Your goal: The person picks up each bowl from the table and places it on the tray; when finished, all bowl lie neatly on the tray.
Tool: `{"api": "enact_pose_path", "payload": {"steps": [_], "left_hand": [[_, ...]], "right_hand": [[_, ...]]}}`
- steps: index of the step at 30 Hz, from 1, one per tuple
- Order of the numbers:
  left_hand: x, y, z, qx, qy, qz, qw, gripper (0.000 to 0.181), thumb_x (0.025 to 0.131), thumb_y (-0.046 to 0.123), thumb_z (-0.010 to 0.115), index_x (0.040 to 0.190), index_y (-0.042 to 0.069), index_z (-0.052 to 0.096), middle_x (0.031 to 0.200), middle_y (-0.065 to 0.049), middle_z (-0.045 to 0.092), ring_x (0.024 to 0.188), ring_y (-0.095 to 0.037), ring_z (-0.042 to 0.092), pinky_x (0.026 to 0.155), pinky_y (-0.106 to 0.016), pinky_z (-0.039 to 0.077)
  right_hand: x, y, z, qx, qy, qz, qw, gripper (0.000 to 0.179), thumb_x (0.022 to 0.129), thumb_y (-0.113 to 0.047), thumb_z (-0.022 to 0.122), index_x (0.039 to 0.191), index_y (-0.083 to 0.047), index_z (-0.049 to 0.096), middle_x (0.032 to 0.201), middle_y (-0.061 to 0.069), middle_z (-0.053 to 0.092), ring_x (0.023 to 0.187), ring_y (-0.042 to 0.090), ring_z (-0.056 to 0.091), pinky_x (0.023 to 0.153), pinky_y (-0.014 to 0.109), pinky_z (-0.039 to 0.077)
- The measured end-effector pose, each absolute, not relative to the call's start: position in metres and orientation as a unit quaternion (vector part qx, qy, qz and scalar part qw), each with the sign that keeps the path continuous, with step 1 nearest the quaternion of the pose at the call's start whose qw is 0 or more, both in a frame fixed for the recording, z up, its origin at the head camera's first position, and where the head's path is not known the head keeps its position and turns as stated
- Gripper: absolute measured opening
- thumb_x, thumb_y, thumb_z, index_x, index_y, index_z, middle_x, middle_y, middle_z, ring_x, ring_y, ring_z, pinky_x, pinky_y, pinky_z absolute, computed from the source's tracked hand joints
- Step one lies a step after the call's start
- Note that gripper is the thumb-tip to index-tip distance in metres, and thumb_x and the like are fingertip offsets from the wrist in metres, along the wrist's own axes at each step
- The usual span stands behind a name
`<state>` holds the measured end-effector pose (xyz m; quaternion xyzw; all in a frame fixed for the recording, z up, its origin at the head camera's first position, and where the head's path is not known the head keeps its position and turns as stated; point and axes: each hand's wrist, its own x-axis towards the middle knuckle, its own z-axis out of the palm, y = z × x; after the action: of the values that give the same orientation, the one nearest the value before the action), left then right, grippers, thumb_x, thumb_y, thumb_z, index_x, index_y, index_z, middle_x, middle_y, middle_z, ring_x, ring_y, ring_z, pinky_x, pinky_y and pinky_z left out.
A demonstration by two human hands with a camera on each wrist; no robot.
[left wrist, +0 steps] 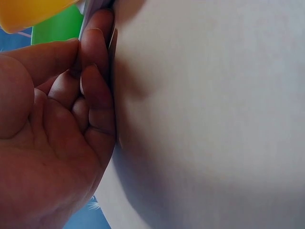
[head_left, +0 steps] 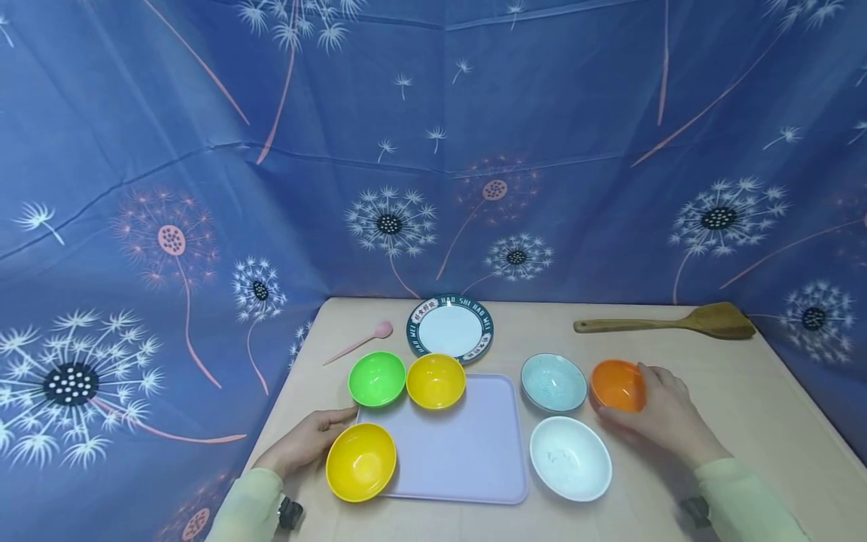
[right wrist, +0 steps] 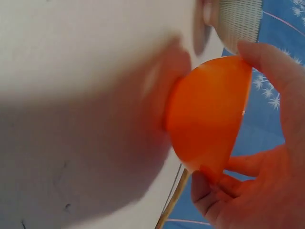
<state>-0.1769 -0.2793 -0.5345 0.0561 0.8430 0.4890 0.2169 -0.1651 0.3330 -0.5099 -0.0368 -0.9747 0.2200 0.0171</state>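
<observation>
On the right, my right hand holds an orange bowl by its rim, thumb on one side and fingers on the other. The right wrist view shows this orange bowl upright, its base at the tabletop. My left hand is at the left edge of a pale purple tray. In the left wrist view its thumb and curled fingers pinch the tray's edge. A yellow bowl overlaps that edge beside the hand. Another yellow bowl and a green bowl sit at the tray's far side.
Between tray and orange bowl stand a light blue bowl and a white bowl. A green-rimmed plate lies behind the tray, left of which is a pink spoon. At the back right lies a wooden spatula. Blue patterned cloth hangs around the table.
</observation>
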Motion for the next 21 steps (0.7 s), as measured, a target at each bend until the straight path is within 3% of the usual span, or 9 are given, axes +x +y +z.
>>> {"api": "enact_pose_path", "payload": {"steps": [6, 13, 21], "left_hand": [[-0.1779, -0.2788, -0.5363, 0.057, 0.845, 0.486, 0.214, 0.044, 0.105, 0.019, 0.062, 0.147, 0.007, 0.059, 0.154, -0.016, 0.053, 0.148, -0.045, 0.035, 0.118, -0.068, 0.027], [-0.1782, -0.2798, -0.5344, 0.061, 0.84, 0.491, 0.221, 0.046, 0.106, 0.021, 0.061, 0.149, 0.008, 0.058, 0.156, -0.014, 0.051, 0.15, -0.044, 0.033, 0.12, -0.066, 0.024], [-0.1808, -0.2809, -0.5369, 0.062, 0.84, 0.49, 0.224, 0.045, 0.106, 0.022, 0.062, 0.149, 0.008, 0.058, 0.156, -0.014, 0.05, 0.15, -0.043, 0.033, 0.12, -0.065, 0.024]], "right_hand": [[-0.1669, 0.3361, -0.5134, -0.054, -0.97, 0.236, -0.004, 0.139, 0.074, -0.076, 0.079, 0.155, 0.02, 0.019, 0.144, 0.047, 0.026, 0.124, 0.063, 0.033, 0.094, 0.083, 0.039], [-0.1681, 0.3367, -0.5163, -0.05, -0.971, 0.233, 0.014, 0.134, 0.073, -0.073, 0.083, 0.15, 0.021, 0.028, 0.14, 0.046, 0.029, 0.121, 0.062, 0.037, 0.095, 0.082, 0.04], [-0.1677, 0.3395, -0.5153, -0.061, -0.97, 0.234, 0.019, 0.133, 0.074, -0.073, 0.082, 0.152, 0.02, 0.027, 0.141, 0.045, 0.029, 0.121, 0.061, 0.037, 0.095, 0.082, 0.039]]}}
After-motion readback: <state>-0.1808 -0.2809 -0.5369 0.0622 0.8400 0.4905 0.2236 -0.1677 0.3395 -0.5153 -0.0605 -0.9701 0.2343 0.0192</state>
